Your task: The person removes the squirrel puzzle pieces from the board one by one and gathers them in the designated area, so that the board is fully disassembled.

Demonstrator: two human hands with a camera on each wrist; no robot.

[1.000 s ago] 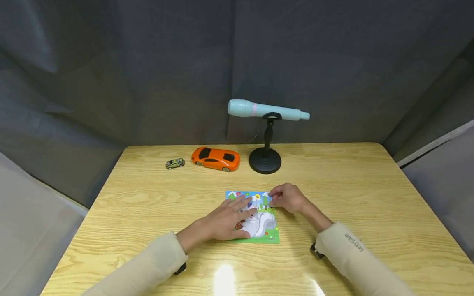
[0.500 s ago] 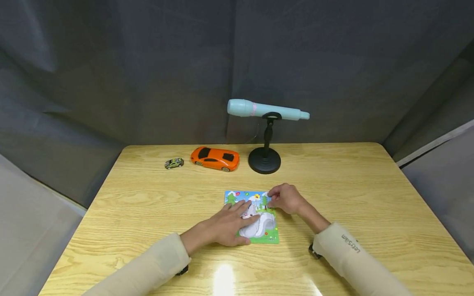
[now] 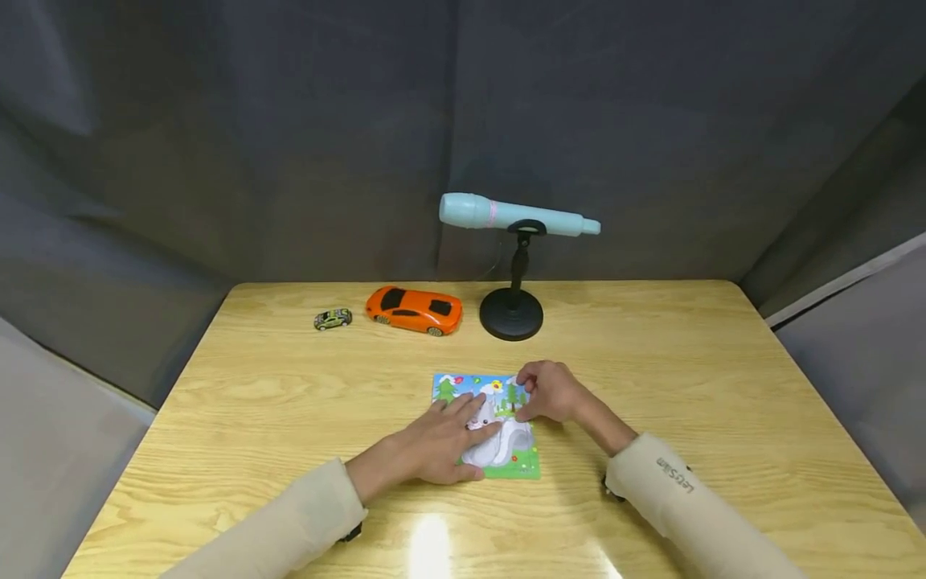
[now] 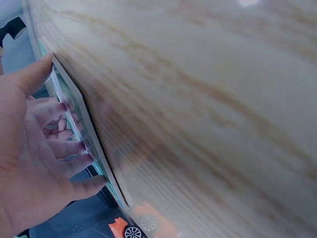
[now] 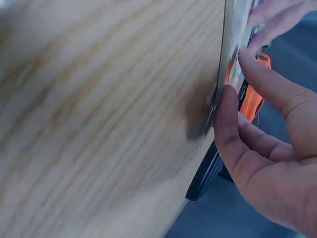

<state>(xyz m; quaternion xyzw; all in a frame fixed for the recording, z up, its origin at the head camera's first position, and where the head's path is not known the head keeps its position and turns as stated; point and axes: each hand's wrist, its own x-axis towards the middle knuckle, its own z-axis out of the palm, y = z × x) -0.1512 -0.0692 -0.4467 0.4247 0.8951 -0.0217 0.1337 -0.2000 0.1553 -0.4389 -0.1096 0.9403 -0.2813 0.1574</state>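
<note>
On the table, a square jigsaw puzzle (image 3: 514, 446) shows a grey squirrel, trees and flowers. My left hand (image 3: 448, 442) rests flat across its left part with fingers spread, hiding much of that side. In the left wrist view, the left fingertips (image 4: 81, 147) press on the picture face. My right hand (image 3: 553, 392) is at the upper right corner, its thumb and index finger bent around that corner. Seen from the right wrist, the index fingertip (image 5: 228, 91) sits at the board's edge and the thumb is over the picture; the corner itself is partly hidden.
Behind the puzzle stand a small patterned toy car (image 3: 333, 319), an orange toy car (image 3: 415, 311) and a light blue microphone (image 3: 535, 217) on a black stand (image 3: 511, 314). A dark curtain (image 3: 325, 161) hangs beyond the wooden table's (image 3: 651, 346) back edge.
My left hand has slid slightly toward me, uncovering the squirrel's face. The right thumb has moved down the puzzle's right side, widening its gap from the index finger.
</note>
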